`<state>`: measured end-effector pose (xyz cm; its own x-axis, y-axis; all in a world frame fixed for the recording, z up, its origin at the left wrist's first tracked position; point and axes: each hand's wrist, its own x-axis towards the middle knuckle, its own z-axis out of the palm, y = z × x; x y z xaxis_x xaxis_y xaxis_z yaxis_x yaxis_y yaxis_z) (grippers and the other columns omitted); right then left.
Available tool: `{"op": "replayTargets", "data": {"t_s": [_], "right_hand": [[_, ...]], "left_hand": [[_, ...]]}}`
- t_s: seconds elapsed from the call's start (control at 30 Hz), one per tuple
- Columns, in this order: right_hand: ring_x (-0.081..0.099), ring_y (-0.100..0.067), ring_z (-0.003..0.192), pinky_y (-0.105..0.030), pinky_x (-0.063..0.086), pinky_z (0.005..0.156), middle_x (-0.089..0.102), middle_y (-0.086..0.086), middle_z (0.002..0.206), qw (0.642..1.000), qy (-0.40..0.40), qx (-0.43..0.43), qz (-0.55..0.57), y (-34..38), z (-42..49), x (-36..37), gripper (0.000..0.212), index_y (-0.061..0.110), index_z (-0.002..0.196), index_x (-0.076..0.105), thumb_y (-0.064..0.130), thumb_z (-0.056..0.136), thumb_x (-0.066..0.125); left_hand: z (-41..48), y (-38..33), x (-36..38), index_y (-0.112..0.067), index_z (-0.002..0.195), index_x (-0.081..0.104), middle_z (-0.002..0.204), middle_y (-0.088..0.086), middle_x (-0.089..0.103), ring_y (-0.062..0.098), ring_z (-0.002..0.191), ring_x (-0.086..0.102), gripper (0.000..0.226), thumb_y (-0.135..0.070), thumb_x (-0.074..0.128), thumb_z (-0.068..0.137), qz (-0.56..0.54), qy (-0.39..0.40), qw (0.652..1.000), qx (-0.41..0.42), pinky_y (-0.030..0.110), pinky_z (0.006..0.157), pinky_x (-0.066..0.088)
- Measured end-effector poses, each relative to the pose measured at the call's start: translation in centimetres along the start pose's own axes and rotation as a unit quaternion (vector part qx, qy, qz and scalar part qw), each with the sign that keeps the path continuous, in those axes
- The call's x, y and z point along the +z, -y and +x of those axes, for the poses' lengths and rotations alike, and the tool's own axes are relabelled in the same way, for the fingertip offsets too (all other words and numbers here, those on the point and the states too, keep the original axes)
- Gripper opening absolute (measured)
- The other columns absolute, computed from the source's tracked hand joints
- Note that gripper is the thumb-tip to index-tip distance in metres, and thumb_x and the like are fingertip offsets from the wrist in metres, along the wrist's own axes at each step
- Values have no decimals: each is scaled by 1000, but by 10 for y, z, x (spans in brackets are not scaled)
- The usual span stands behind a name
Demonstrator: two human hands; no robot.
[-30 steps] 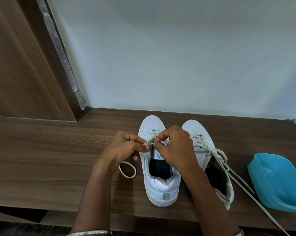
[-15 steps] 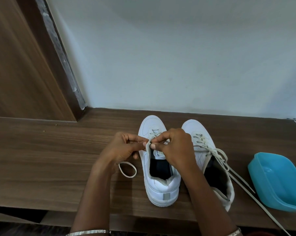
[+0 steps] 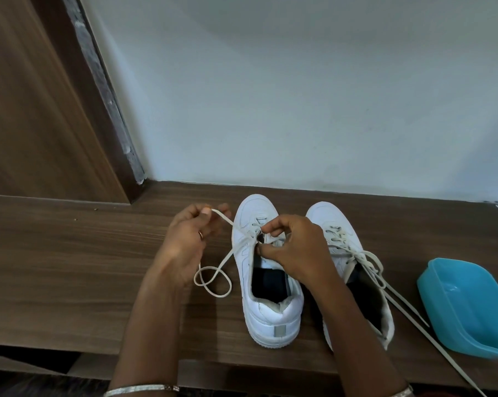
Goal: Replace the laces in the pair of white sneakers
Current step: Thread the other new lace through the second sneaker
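Two white sneakers stand side by side on a brown wooden table [image 3: 70, 267], toes toward the wall. My left hand [image 3: 189, 239] pinches the end of the off-white lace [image 3: 227, 259] of the left sneaker [image 3: 268, 310], drawn out to the left; the lace's slack loops on the table beside the shoe. My right hand [image 3: 293, 250] pinches the tongue and eyelet area of that sneaker. The right sneaker [image 3: 339, 233] is laced, its loose lace ends [image 3: 405, 308] trailing to the right front edge.
A light blue plastic tub [image 3: 465, 305] lies at the right edge of the table. A pale wall runs behind the shoes, and a brown wooden door and frame [image 3: 41, 110] stand at the left.
My left hand has moved left and away from the sneaker, pulling the lace out through an eyelet. The loop on the table has grown. My right hand stays on the eyelets.
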<state>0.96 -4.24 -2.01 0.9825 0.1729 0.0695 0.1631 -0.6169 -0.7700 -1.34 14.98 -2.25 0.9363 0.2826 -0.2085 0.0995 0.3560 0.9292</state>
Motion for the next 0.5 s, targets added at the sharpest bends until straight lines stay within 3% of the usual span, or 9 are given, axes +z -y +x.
{"op": "replayTargets", "data": {"t_s": [0.07, 0.13, 0.2, 0.27, 0.37, 0.43, 0.5], "right_hand": [[55, -1, 67, -18, 40, 63, 67, 14, 89, 1000, 5, -1, 1, 1, 1, 1, 26, 29, 93, 75, 31, 70, 87], [58, 1, 69, -16, 42, 65, 68, 16, 88, 1000, 9, 5, 13, -1, 1, -1, 27, 29, 93, 75, 35, 70, 87], [62, 3, 75, -11, 41, 64, 69, 18, 88, 999, 24, 20, 28, -3, 1, -7, 31, 30, 96, 75, 42, 70, 87], [62, 3, 82, -7, 38, 63, 67, 19, 92, 997, 50, 33, 42, -5, 1, -15, 39, 32, 101, 74, 46, 68, 88], [60, 4, 86, -7, 38, 62, 64, 19, 101, 995, 90, 37, 29, -8, 1, -20, 55, 34, 111, 70, 48, 62, 91], [60, 2, 91, -11, 42, 68, 63, 15, 110, 993, 109, 32, 17, -9, 1, -19, 64, 35, 116, 66, 47, 59, 93], [59, -1, 96, -17, 46, 76, 61, 12, 116, 993, 113, 27, 10, -11, 2, -17, 69, 35, 118, 63, 45, 58, 94]], "left_hand": [[-4, -7, 4, -12, 86, 50, 84, 12, 74, 22, 75, 73, 25, -9, 36, 107, -116, 5, 993, -19, 37, 75, 60], [-5, -9, 7, -13, 84, 50, 59, 1, 56, 15, 50, 51, 26, -9, 36, 106, -118, -24, 993, -8, 28, 52, 54], [-3, -9, 5, -15, 81, 51, 52, -5, 39, 11, 49, 30, 27, -9, 40, 105, -21, -45, 998, 38, 22, 43, 35], [-6, -13, 0, -16, 80, 58, 51, -12, 44, 7, 48, 35, 23, -12, 51, 101, 130, -33, 986, 103, 23, 47, 30], [-10, -15, -8, -25, 86, 75, 74, -15, 72, 6, 68, 65, 7, -31, 72, 88, 343, 47, 924, 161, 28, 65, 51], [-11, -12, -11, -31, 80, 77, 71, -13, 72, 6, 67, 65, 11, -41, 79, 79, 471, 84, 862, 167, 25, 65, 51], [-10, -8, -13, -30, 68, 74, 58, -16, 64, 1, 55, 55, 15, -35, 82, 78, 519, 86, 832, 176, 16, 55, 41]]}}
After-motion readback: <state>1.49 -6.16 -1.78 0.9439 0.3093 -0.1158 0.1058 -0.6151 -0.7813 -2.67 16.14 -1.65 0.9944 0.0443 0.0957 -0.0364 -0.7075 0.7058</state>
